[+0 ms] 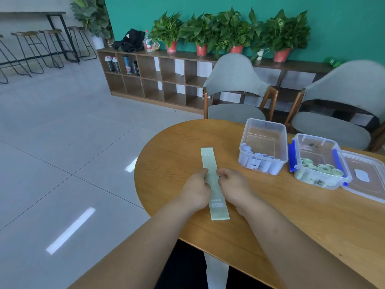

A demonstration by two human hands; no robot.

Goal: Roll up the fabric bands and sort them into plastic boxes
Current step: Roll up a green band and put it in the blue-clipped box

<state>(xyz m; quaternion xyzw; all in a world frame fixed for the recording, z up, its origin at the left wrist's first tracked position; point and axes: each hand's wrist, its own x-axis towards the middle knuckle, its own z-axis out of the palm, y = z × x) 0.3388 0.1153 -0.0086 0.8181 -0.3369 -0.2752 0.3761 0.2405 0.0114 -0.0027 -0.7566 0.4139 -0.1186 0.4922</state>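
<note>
Both bare forearms reach forward over the near edge of the round wooden table [270, 215], and the two hands sit close together at the middle of a long pale green fabric band [209, 159] that lies flat and unrolled on the wood, running away from the person. The left hand [196, 190] pinches the band's left edge with curled fingers; the right hand [233, 184] pinches the right edge the same way. Farther right stands a clear lidless plastic box [265, 122] with pale lilac rolled bands [260, 161] packed along its near side. Just beside it is a clear plastic box with blue clips [316, 138], which holds green rolled bands [325, 168], and its clear lid [373, 188] lies flat at its right. Two grey upholstered chairs [235, 80] stand behind the table, then a low wooden cubby shelf [166, 80] topped with potted green plants [235, 30].
</note>
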